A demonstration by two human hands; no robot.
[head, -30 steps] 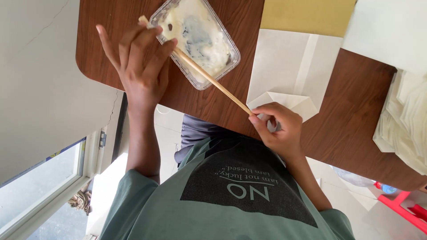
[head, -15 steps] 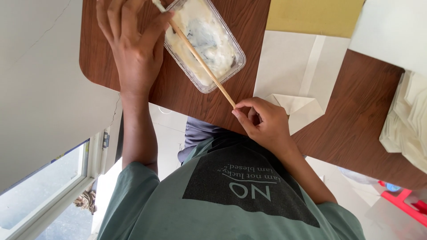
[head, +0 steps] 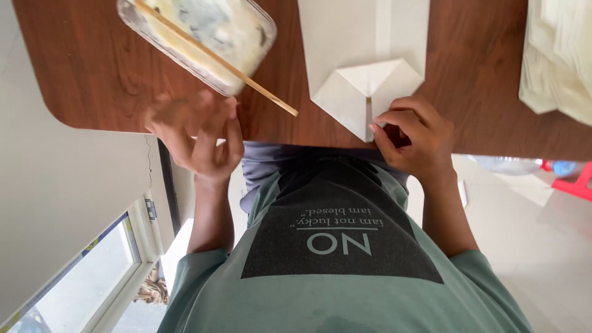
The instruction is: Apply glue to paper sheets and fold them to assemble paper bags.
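Head view, looking down over a green shirt [head: 333, 271] at a brown wood-grain worktop [head: 92, 80]. The left hand [head: 197, 139] is recorded at the near edge of the worktop, just below a clear plastic tub [head: 203, 37]. It is motion-blurred, its fingers [head: 231, 132] are seen loosely apart, and nothing is held in them. The tub is set near the far left of the worktop, tilted in the frame, with a pale creamy residue smeared inside. A thin wooden stick [head: 216, 58] is laid diagonally across the tub; its near end projects past the rim over bare wood, close to the left hand but apart from it. The right hand [head: 413, 135] is placed at the near edge of the worktop, to the right of centre, against a sheet of white paper [head: 364, 37]. The near end of the paper is folded into two triangular flaps that meet at a centre line and form a point. The right fingers [head: 385, 129] are curled together, with the tips touching the lower right edge of that point; whether the paper is pinched between them cannot be told. A pale folded stack [head: 558, 55] is noted at the far right of the worktop, well apart from both hands. A window frame [head: 132, 271] is visible low on the left.
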